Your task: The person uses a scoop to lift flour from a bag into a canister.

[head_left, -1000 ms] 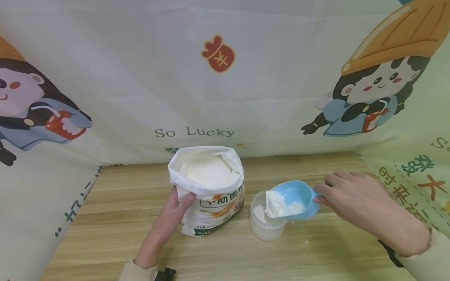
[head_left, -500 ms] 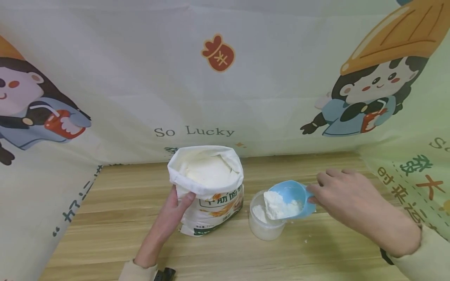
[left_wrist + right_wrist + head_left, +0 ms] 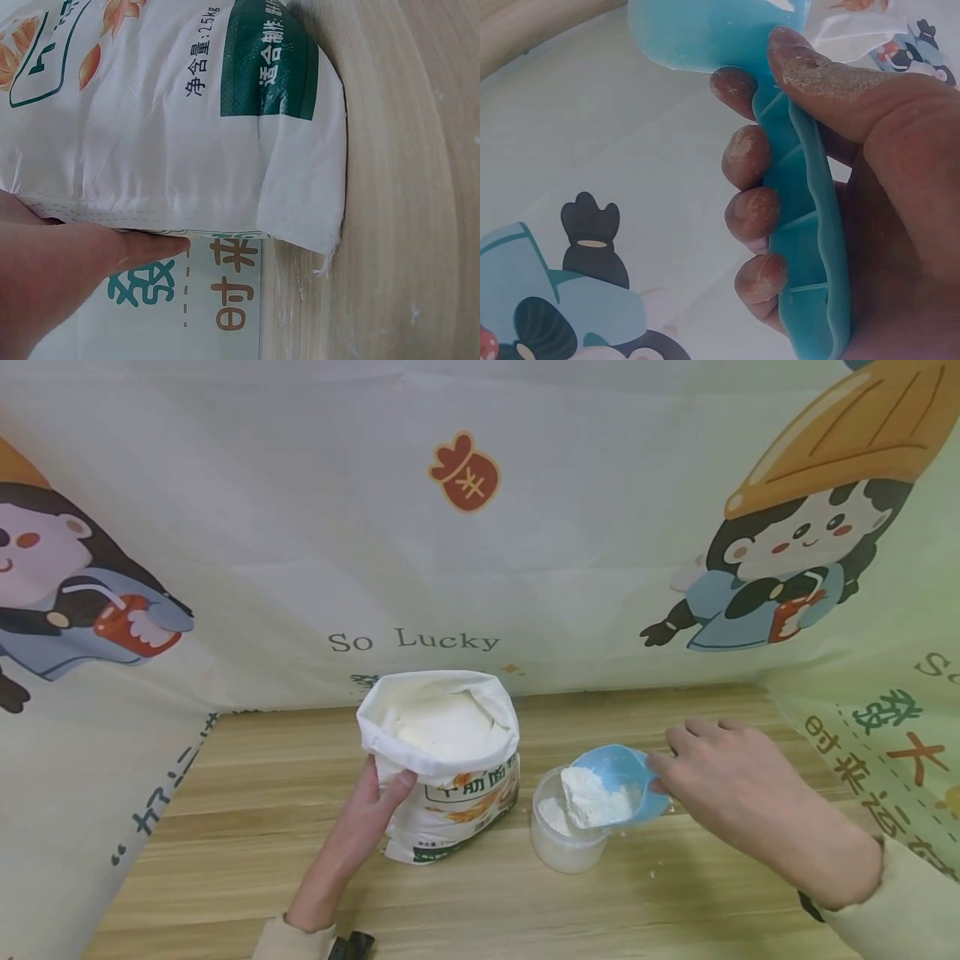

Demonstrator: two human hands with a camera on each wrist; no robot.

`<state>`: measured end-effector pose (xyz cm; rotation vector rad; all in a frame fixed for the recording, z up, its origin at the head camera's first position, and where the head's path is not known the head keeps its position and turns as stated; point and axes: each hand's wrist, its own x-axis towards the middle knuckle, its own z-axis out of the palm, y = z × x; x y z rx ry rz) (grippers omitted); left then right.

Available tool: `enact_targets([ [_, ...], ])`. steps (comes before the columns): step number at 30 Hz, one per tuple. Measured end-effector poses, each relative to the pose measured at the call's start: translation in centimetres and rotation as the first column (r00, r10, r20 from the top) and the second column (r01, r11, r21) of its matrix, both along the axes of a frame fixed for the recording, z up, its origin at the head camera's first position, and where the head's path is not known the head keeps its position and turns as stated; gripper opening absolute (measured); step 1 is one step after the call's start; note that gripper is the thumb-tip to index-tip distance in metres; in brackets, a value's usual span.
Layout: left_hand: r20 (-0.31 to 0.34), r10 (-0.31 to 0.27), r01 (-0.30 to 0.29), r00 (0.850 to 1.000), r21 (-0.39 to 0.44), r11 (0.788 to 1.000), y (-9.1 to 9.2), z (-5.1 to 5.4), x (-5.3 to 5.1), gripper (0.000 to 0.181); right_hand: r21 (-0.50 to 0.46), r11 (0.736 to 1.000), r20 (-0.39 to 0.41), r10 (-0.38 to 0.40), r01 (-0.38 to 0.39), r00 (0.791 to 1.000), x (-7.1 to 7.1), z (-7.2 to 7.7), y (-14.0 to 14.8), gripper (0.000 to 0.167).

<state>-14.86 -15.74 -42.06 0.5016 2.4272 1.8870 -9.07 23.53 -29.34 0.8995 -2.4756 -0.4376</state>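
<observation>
A white flour bag [image 3: 457, 802] stands on the table with its top rolled down and flour inside. My left hand [image 3: 367, 814] holds its near left edge, thumb on the front below the rim; the left wrist view has a finger lying along the bag's side [image 3: 135, 165]. My right hand [image 3: 738, 789] grips a light blue scoop by its handle, fingers curled round the ribbed handle [image 3: 799, 202] in the right wrist view. Heaped flour [image 3: 592, 797] lies at the scoop's lip, tilted over a clear plastic tub [image 3: 567, 852] that has some flour in it.
Specks of flour [image 3: 652, 874] lie on the wooden table [image 3: 465, 910] right of the tub. A printed cloth backdrop [image 3: 600, 552] rises behind the table and along both sides.
My right hand has moved a little to the left, and the scoop has shifted slightly left over the tub. The left hand and the bag have stayed put.
</observation>
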Motion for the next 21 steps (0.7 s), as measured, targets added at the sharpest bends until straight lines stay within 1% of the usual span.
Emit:
enact_targets([
  [10, 0.007, 0.003, -0.003, 1.000, 0.007, 1.000, -0.1, 0.0, 0.0, 0.065, 0.033, 0.999, -0.012, -0.015, 0.016, 1.000, 0.1, 0.3, -0.8, 0.030],
  [21, 0.008, 0.008, -0.008, 1.000, -0.001, 1.000, 0.0, -0.1, -0.1, 0.065, 0.025, 1.000, -0.048, 0.018, -0.017, 0.999, 0.3, 0.4, -1.3, 0.034],
])
